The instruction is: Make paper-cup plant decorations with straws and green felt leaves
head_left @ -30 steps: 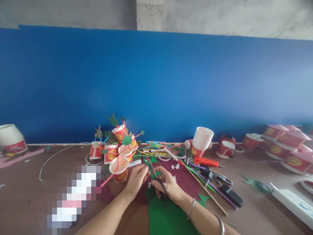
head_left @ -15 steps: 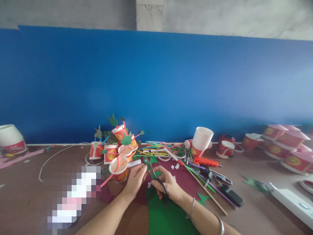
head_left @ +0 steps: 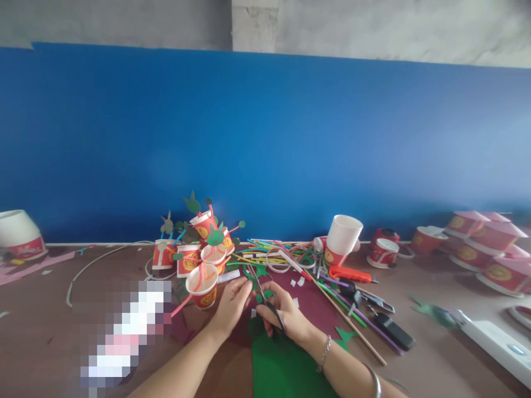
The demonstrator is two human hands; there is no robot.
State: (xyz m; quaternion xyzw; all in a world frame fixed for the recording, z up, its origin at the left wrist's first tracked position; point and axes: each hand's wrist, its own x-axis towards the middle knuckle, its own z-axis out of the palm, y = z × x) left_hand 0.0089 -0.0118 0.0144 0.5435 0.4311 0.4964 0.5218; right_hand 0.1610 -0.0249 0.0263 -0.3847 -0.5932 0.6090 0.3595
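Note:
My right hand (head_left: 286, 312) grips a pair of scissors with black handles (head_left: 277, 316), fingers in the loops. Its narrow metal blades point up and left, past the fingertips of my left hand (head_left: 232, 304). That hand is closed in a pinch; a small bit of green paper shows at its fingertips, mostly hidden. Under my right wrist lies a sheet of green paper (head_left: 286, 370), partly over a dark red sheet (head_left: 319, 309). Left of my left hand stands a paper cup with pink straws (head_left: 202, 287), and a white glue-stick-like tube (head_left: 229, 276) lies behind it.
Several decorated paper cups (head_left: 188, 261) cluster at the left. Colourful straws (head_left: 265, 254) lie by the blue wall. A stack of white cups (head_left: 343, 235), an orange hot-glue-gun-like tool (head_left: 350, 273), a wooden stick (head_left: 348, 320) and a black key fob (head_left: 394, 330) sit right. Pink-topped cups (head_left: 495, 237) stand farther right.
Both hands stay in nearly the same place. The scissor blades and left fingertips have shifted very slightly; the right hand still holds the scissors.

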